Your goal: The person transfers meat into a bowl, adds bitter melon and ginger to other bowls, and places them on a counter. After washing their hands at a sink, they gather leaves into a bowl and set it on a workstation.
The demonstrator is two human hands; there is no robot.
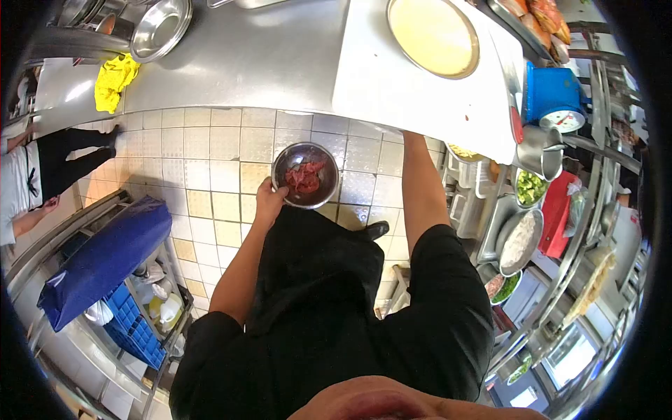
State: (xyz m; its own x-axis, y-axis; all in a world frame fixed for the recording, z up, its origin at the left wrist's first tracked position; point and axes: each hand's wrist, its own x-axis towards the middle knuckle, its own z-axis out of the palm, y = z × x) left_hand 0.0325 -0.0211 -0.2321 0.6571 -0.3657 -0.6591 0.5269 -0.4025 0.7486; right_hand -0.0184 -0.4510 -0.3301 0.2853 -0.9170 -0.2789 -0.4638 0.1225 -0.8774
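Note:
My left hand [269, 201] grips the rim of a metal bowl [329, 192], thumb over the edge, holding it above the tiled floor. Pieces of raw red meat [304, 176] lie at the bottom of the bowl. My right forearm [424, 183] reaches forward and disappears beneath the counter's front edge, so the hand itself is hidden. Above it is a white cutting board [392, 94], bearing a round pan [434, 35] filled with something pale yellow.
A yellow cloth [115, 82] and metal bowls [161, 29] are on the steel counter [259, 63]. To the right are a blue scale [553, 94], a metal pitcher [537, 150] and food containers [521, 241]. A co-worker [42, 168] stands at left, near a blue-covered rack [112, 255].

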